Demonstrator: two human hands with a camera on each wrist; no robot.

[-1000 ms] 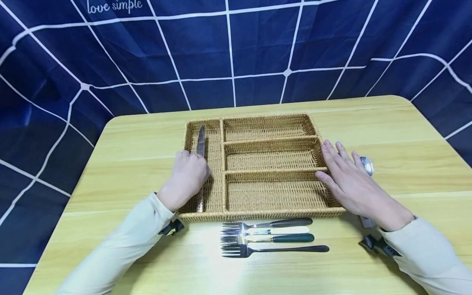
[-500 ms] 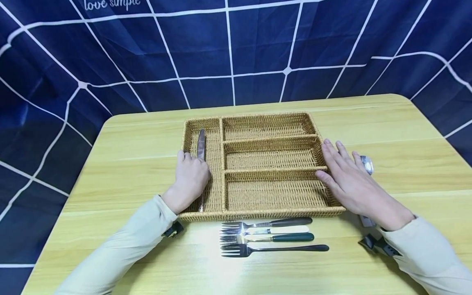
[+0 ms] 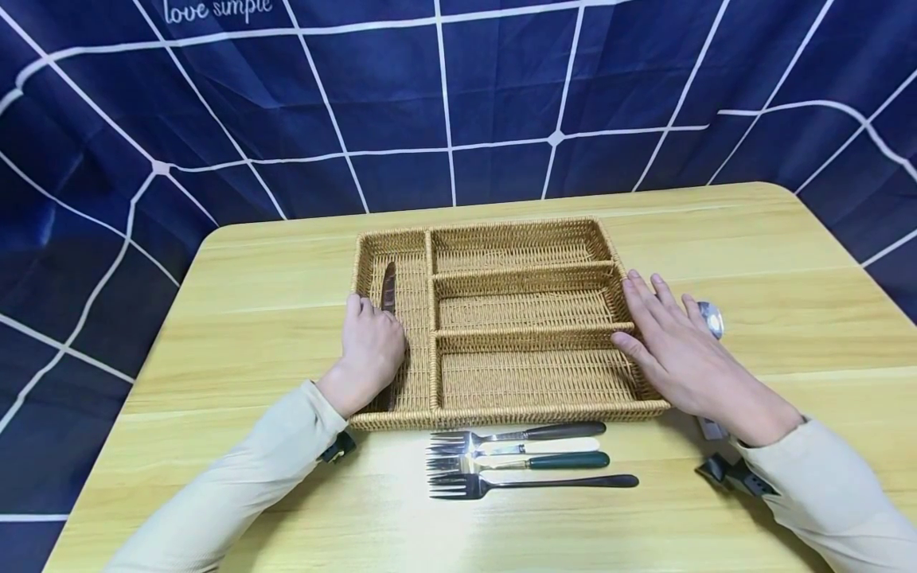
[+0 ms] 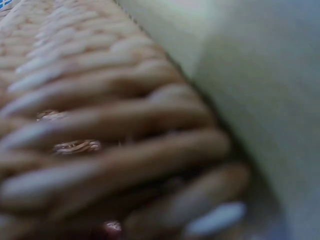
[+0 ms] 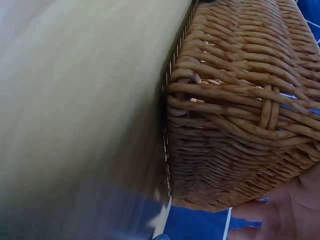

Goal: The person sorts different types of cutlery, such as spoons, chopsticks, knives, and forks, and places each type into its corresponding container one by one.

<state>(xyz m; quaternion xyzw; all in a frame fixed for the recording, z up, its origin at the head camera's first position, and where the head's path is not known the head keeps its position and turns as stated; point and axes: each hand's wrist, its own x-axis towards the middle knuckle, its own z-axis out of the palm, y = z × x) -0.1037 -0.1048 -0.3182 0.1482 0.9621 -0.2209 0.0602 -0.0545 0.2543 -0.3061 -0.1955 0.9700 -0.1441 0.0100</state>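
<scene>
My left hand (image 3: 368,346) reaches into the long left compartment of a woven cutlery tray (image 3: 533,378). Its fingers curl round the middle of a table knife (image 3: 388,288). The blade points to the far end and looks dark; most of the handle is hidden by the hand. With fingers spread straight, my right hand (image 3: 677,362) rests against the tray's right wall. In the right wrist view, a few of the right hand's fingers (image 5: 280,212) show beside the woven wall (image 5: 225,145). Blurred weave (image 4: 115,115) fills much of the left wrist view; no fingers appear there.
Several forks lie side by side in front of the tray, among them a green-handled fork (image 3: 566,460) and an all-black fork (image 3: 544,482). A shiny spoon bowl (image 3: 712,318) shows beyond the right hand. Blue cloth with white lines (image 3: 501,95) hangs behind the table.
The knife has slid a little toward me inside the left compartment, and its blade has gone from shiny to dark. My left hand has shifted slightly; the right hand stays put.
</scene>
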